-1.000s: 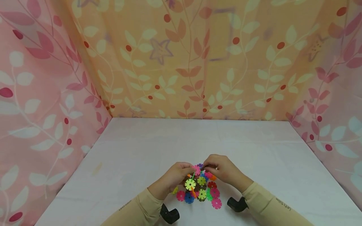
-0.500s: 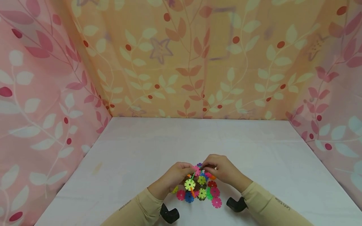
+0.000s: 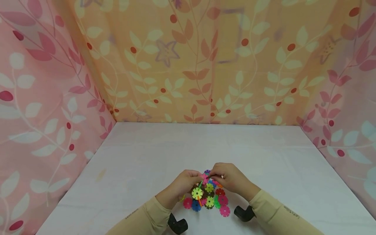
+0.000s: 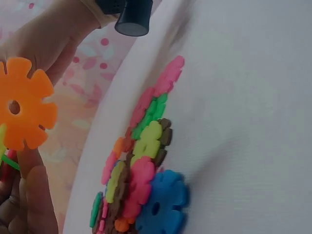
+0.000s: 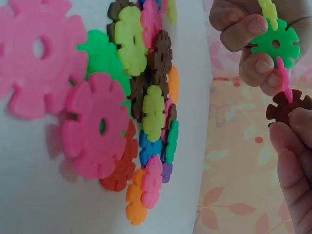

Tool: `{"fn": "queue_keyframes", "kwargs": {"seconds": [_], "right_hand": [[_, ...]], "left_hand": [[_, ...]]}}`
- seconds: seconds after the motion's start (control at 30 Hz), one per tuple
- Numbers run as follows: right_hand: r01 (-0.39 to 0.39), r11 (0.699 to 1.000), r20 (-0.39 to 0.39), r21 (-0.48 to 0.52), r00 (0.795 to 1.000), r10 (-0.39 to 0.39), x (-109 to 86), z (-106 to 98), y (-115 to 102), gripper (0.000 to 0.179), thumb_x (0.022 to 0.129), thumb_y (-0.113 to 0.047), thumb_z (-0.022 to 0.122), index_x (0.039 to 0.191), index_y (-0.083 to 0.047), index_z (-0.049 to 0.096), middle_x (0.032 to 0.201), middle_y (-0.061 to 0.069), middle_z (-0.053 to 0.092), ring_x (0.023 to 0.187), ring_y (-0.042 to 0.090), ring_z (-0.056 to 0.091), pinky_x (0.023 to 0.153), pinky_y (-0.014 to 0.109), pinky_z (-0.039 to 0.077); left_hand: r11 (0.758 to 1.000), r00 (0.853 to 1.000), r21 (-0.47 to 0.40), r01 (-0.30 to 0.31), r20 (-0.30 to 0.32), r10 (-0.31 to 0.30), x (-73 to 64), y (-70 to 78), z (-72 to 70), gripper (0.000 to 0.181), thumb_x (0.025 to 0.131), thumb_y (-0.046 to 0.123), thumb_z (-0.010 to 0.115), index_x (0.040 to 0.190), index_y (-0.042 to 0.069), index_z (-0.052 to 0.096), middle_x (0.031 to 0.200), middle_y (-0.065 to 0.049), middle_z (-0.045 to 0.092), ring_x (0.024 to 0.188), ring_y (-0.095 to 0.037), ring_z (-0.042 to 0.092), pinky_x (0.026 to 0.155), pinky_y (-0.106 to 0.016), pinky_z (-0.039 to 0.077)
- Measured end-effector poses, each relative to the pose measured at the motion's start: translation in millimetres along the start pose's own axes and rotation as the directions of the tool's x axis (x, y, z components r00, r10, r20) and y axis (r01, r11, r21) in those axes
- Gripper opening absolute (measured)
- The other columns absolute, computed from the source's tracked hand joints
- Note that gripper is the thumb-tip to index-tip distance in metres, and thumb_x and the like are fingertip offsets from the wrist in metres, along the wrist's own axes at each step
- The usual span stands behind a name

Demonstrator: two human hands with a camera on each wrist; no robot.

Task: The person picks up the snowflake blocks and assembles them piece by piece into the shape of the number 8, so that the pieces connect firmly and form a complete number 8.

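Observation:
My left hand (image 3: pixel 180 185) grips a small chain of notched plastic flower discs above the pile. A green disc (image 5: pixel 290 44) lies between its fingers, with a yellow disc (image 3: pixel 197 193) and an orange disc (image 4: pixel 36 92) hanging on the chain. Edge-on below the green one is a pink disc (image 5: pixel 283 78), slotted to it. My right hand (image 3: pixel 233 179) pinches a brown disc (image 5: pixel 279 108) against the pink disc's free edge; how deep the slots engage cannot be told. Both hands nearly meet.
Beneath the hands, loose discs lie heaped on the white tabletop (image 3: pixel 141 153), among them a blue disc (image 4: pixel 165 200) and a bright pink disc (image 5: pixel 95 126). Black wrist-worn pieces (image 3: pixel 244 213) stick out by both sleeves. Patterned cloth walls (image 3: pixel 188 81) enclose the table's back and sides.
My right hand has shifted slightly down and left, closer to the left hand, with the brown disc. The left hand and its chain dip slightly. The pile stays as it was.

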State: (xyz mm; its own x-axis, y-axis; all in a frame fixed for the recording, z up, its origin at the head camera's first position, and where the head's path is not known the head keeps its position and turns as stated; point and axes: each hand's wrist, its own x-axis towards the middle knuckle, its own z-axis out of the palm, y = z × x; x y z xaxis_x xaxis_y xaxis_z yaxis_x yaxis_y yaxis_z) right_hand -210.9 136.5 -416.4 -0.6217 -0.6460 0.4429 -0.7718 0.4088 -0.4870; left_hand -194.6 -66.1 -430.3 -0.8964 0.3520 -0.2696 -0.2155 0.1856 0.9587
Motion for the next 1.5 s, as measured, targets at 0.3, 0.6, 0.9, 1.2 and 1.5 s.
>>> {"fn": "queue_keyframes", "kwargs": {"seconds": [0.3,0.6,0.9,1.2,1.5], "right_hand": [[-0.060,0.998,0.109,0.024,0.992,0.057,1.8,-8.5,3.9,0.014,0.079,-0.004,0.069,0.085,-0.016,0.068,0.082,-0.007,0.063,0.073,0.002,0.055,0.066,0.019,0.050],[0.000,0.986,0.159,0.168,0.987,-0.027,2.2,-5.3,12.1,0.006,0.085,-0.014,0.065,0.089,-0.017,0.068,0.085,-0.004,0.065,0.075,0.002,0.057,0.067,0.020,0.051],[-0.366,0.930,0.283,0.031,0.896,0.343,-0.4,-7.9,31.2,0.021,0.082,-0.011,0.067,0.103,-0.012,0.061,0.091,0.003,0.057,0.074,0.013,0.050,0.064,0.024,0.048],[-0.405,0.898,0.347,-0.175,0.828,0.441,-7.3,10.8,43.7,0.022,0.075,-0.018,0.073,0.090,-0.017,0.058,0.081,-0.004,0.048,0.075,0.012,0.047,0.068,0.029,0.044],[-0.405,0.912,0.261,-0.068,0.875,0.408,-6.5,4.5,42.8,0.009,0.088,-0.020,0.060,0.081,-0.019,0.065,0.075,-0.010,0.053,0.071,0.009,0.049,0.065,0.024,0.045]], "left_hand": [[0.998,0.998,0.001,0.064,0.000,-0.064,-0.3,-0.9,4.4,0.025,0.088,0.030,0.060,0.088,0.006,0.067,0.074,-0.002,0.059,0.056,-0.014,0.048,0.052,-0.026,0.046],[0.998,0.990,-0.031,0.061,0.128,-0.056,2.5,1.3,10.4,0.031,0.086,0.034,0.061,0.102,0.008,0.065,0.090,-0.014,0.069,0.069,-0.020,0.067,0.060,-0.032,0.054],[0.996,0.992,-0.037,0.076,0.108,-0.071,3.3,-2.0,6.5,0.038,0.087,0.038,0.059,0.107,0.005,0.062,0.090,-0.007,0.069,0.072,-0.021,0.068,0.054,-0.025,0.051],[0.993,0.988,-0.074,0.092,0.130,-0.082,0.7,-2.1,0.4,0.039,0.087,0.037,0.059,0.108,0.004,0.060,0.100,-0.011,0.068,0.072,-0.018,0.068,0.052,-0.021,0.049],[0.991,0.989,-0.092,0.095,0.121,-0.084,-2.2,0.7,-3.1,0.039,0.089,0.035,0.058,0.112,0.004,0.059,0.103,-0.011,0.067,0.073,-0.019,0.068,0.051,-0.020,0.049]]}}
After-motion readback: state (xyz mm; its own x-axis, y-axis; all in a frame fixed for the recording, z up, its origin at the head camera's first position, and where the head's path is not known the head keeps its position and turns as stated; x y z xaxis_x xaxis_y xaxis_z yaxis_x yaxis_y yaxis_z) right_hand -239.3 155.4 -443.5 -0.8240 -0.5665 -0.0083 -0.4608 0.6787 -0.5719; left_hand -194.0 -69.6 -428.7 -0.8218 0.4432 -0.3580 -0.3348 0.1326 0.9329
